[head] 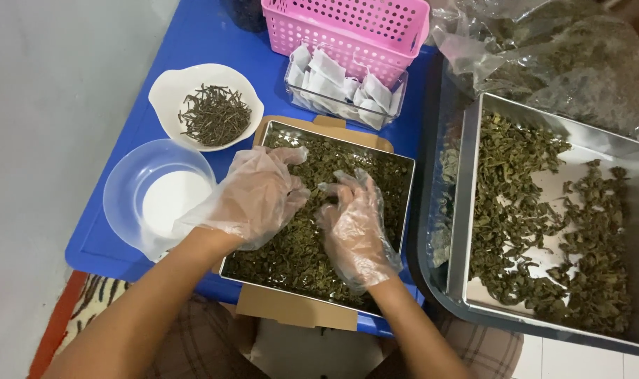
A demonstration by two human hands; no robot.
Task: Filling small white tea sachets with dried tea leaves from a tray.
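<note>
Nearest to me are the person's two forearms, reaching up from six o'clock into a shallow metal tray (403, 184) of dried green leaves (302, 245) at the centre of the blue surface (214, 42). The left hand (256, 196) and right hand (354, 228), both in loose clear plastic gloves, rest on the leaves; the left fingers (291, 156) are curled loosely and slightly apart, while the right fingers (344, 184) bunch together as if pinching a few leaves, though I cannot tell whether any are caught. The leaves look light, dry and brittle, best taken in gentle pinches or scooped from beneath. A cardboard sheet (298, 310) lies under the tray. At ten o'clock is a white bowl (168, 88) of dark twigs, at nine a clear bowl (123, 189), at twelve a small clear box of white sachets (344, 91) before a pink basket (347, 24), and at three a larger metal tray (467, 210) of leaves.
</note>
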